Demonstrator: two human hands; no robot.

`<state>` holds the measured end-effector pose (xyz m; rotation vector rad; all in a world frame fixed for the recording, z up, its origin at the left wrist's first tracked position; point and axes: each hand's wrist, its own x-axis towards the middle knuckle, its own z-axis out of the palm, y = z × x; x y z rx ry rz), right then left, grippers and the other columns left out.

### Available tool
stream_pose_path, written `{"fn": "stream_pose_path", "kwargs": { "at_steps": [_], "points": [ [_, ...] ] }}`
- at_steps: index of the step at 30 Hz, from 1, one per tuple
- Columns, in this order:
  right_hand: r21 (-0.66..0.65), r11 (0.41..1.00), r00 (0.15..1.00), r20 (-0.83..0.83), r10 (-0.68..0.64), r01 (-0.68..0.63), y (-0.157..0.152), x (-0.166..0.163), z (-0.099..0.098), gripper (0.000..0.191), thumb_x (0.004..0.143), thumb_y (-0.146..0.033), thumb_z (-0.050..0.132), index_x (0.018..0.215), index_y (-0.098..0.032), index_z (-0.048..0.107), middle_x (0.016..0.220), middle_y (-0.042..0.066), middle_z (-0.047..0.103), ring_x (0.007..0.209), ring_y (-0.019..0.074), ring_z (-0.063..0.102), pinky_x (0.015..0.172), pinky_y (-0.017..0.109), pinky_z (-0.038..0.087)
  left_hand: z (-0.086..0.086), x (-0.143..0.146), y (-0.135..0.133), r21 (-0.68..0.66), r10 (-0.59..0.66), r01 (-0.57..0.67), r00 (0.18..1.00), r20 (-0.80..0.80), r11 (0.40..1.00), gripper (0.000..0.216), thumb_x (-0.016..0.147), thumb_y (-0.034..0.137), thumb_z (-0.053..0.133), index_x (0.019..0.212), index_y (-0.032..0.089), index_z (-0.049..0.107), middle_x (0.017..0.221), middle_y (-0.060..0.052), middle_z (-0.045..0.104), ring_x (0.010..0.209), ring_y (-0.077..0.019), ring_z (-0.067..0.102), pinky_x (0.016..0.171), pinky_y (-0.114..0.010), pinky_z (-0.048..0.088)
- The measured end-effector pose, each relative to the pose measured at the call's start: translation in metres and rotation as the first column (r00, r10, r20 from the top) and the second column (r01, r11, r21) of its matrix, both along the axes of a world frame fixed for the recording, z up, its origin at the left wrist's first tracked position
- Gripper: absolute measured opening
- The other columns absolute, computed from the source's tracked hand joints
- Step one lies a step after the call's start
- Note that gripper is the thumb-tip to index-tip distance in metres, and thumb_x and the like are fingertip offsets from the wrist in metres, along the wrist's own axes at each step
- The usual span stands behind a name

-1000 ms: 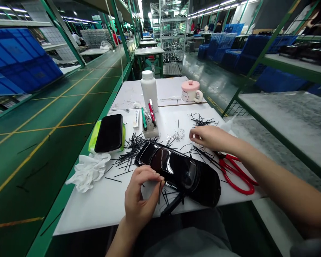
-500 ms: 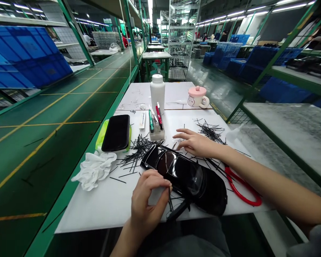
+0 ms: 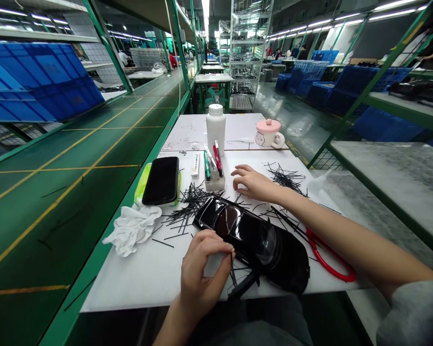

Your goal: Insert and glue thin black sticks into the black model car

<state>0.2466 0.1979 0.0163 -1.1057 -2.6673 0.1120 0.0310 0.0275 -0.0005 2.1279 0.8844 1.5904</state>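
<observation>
In the head view, the black model car [image 3: 256, 235] lies slantwise on the white table [image 3: 137, 283], close to the person's lap. The left hand [image 3: 202, 274] sits at the car's eight o'clock, its fingers bowed round into a ring, thumb and forefinger pinching a thin black strip [image 3: 233, 270] that hangs downward. The right forearm slants in from four o'clock, passing over a red handle [image 3: 341, 278]; the right hand [image 3: 254, 186] is at the car's twelve, palm down, fingers parted, half curled and relaxed. From here I can't quite tell whether those tips touch the tabletop. Loose black strips [image 3: 192, 202] lie heaped at ten o'clock, with another heap [image 3: 286, 178] at one.
</observation>
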Motion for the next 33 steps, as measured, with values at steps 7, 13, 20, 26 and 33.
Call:
{"fn": "stream_pose_path", "kwargs": {
  "at_steps": [7,13,20,26,33],
  "points": [
    [-0.03,0.998,0.998,0.019,0.053,-0.052,0.004,-0.011,0.006,0.013,0.085,-0.009,0.064,0.078,-0.017,0.072,0.131,0.014,0.065,0.139,0.0376,0.043,0.109,0.054,0.045,-0.001,0.004,-0.002,-0.218,-0.02,0.067,0.977,0.212,0.974,0.026,0.086,0.002,0.065,0.103,0.023,0.062,0.088,0.002,0.068,0.085,-0.0103,0.066,0.1,-0.025,0.051],
    [-0.082,0.996,0.994,-0.11,0.011,-0.02,-0.01,-0.013,0.023,0.012,0.076,-0.001,0.066,0.073,-0.013,0.068,0.132,0.021,0.063,0.143,0.0375,0.039,0.116,0.052,0.038,0.014,0.011,-0.009,-0.389,-0.018,0.172,0.93,0.368,0.905,0.024,0.09,0.006,0.065,0.103,0.027,0.063,0.088,0.005,0.07,0.083,-0.0092,0.071,0.087,-0.021,0.058],
    [-0.492,0.838,0.786,-0.604,-0.134,-0.235,-0.116,0.006,0.075,0.012,0.089,-0.032,0.067,0.083,-0.022,0.069,0.135,0.007,0.062,0.125,0.0254,0.059,0.109,0.045,0.045,0.031,0.025,-0.016,-0.476,0.023,0.172,0.926,0.378,0.863,0.023,0.087,0.008,0.07,0.1,0.027,0.065,0.089,0.006,0.07,0.083,-0.0067,0.067,0.081,-0.014,0.055],
    [-0.602,0.763,0.685,-0.66,-0.31,-0.234,-0.16,0.01,0.076,0.01,0.083,-0.03,0.075,0.079,-0.023,0.07,0.135,0.006,0.063,0.131,0.0268,0.053,0.112,0.043,0.038,0.035,0.035,-0.015,-0.473,-0.02,0.226,0.916,0.402,0.851,0.028,0.088,0.007,0.069,0.107,0.027,0.062,0.087,0.006,0.069,0.082,-0.0063,0.066,0.08,-0.013,0.053],
    [-0.705,0.664,0.629,-0.639,-0.443,-0.249,-0.155,0.013,0.066,0.011,0.081,-0.033,0.076,0.078,-0.023,0.072,0.13,0.007,0.065,0.122,0.0274,0.059,0.107,0.044,0.043,0.036,0.037,-0.019,-0.437,-0.048,0.234,0.917,0.395,0.869,0.029,0.087,0.005,0.069,0.106,0.025,0.062,0.088,0.005,0.07,0.082,-0.0064,0.066,0.081,-0.014,0.052]
  ]
}}
